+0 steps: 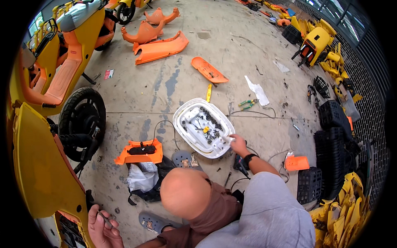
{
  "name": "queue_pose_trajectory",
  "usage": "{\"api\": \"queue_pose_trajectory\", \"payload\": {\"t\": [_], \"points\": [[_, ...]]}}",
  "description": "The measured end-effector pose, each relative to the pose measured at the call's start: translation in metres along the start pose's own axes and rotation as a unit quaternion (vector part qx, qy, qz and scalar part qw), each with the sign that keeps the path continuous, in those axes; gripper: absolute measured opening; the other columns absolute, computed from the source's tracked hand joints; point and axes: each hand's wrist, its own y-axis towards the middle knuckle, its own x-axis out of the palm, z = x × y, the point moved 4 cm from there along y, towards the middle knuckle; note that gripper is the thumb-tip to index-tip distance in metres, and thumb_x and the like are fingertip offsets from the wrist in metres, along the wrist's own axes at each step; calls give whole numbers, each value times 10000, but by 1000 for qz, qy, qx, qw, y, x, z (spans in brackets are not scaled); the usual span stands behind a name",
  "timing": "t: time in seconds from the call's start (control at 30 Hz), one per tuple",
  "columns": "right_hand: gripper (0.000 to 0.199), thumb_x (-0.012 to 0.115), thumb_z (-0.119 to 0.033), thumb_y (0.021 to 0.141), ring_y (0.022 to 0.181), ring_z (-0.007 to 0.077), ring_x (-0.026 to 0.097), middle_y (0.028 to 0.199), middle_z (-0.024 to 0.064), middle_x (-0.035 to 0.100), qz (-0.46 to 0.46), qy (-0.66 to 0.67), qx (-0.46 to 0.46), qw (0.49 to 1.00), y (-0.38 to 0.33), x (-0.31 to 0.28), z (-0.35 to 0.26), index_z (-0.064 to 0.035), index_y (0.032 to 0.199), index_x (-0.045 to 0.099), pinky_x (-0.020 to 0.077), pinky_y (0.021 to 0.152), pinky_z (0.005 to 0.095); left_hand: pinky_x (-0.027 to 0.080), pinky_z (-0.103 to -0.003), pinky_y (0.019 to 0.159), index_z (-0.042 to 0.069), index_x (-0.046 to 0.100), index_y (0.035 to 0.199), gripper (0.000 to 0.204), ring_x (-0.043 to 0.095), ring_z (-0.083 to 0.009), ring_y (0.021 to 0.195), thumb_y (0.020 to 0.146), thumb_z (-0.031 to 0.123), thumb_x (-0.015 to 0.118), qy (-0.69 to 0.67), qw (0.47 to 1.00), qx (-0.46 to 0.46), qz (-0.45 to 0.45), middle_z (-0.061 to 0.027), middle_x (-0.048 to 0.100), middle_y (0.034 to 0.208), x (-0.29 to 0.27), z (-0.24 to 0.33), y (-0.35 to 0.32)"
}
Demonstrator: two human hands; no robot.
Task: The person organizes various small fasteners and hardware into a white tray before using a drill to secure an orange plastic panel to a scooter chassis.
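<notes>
My left hand (99,231) is at the lower left, beside the yellow body panel (37,165) of a scooter. Its fingers are closed around a small dark grey piece (106,220), whose kind I cannot make out. To the right of my knee, my right hand (238,145) reaches over the near right rim of a white plastic tub (180,134). Those fingers are pressed together, and something pale shows at their tips, too small to name. Inside the tub lie many black and silver screws (213,120) and a small yellow part (206,129).
Green-handled pliers (248,104), a white paper sheet (257,90) and an orange tray-like cover (209,70) lie beyond the tub. A black bag (144,182) and a dark power tool (241,163) flank my legs. Black baskets (331,157) stack up at right.
</notes>
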Motion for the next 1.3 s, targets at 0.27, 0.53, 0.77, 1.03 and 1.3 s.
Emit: {"api": "queue_pose_trajectory", "payload": {"t": [0.27, 0.53, 0.77, 1.03, 1.3], "points": [[703, 691, -619, 722, 1028, 365, 613, 1052, 219, 660, -45, -68, 264, 961, -92, -47, 81, -17, 1083, 656, 451, 913, 454, 496, -193, 694, 30, 514, 1265, 323, 584, -125, 857, 957, 106, 575, -19, 1000, 17, -2, -33, 610, 1032, -8, -6, 7], [657, 726, -664, 607, 942, 259, 669, 872, 153, 716, -56, -172, 325, 928, -74, -17, 66, -87, 922, 744, 510, 814, 390, 483, -211, 603, 35, 573, 1081, 160, 586, -115, 767, 922, 39, 577, -60, 991, 91, 74, -59, 604, 930, -17, -1, -5], [528, 797, -375, 612, 730, 224, 682, 888, 147, 702, -68, -45, 346, 935, -69, -25, 82, 58, 900, 701, 549, 667, 341, 515, -224, 589, 39, 600, 1105, 205, 614, -128, 799, 902, 13, 590, -77, 995, 70, -6, -73, 614, 1004, -43, -6, -2], [443, 777, -358, 702, 851, 206, 610, 896, 57, 662, -103, 208, 323, 918, -67, -105, 63, -77, 1025, 663, 466, 818, 401, 555, -449, 851, -68, 509, 1241, 377, 619, -290, 993, 870, -63, 441, -171, 983, 56, -41, -170, 587, 1103, -40, 1, -6], [328, 717, -164, 777, 940, 155, 603, 960, 21, 620, -108, 434, 61, 892, 4, -137, -120, -85, 1065, 583, 476, 849, 332, 524, -475, 895, -101, 392, 1335, 479, 591, -338, 1064, 857, -78, 392, -140, 979, -18, -147, -199, 529, 1199, -21, -4, 0]]}}
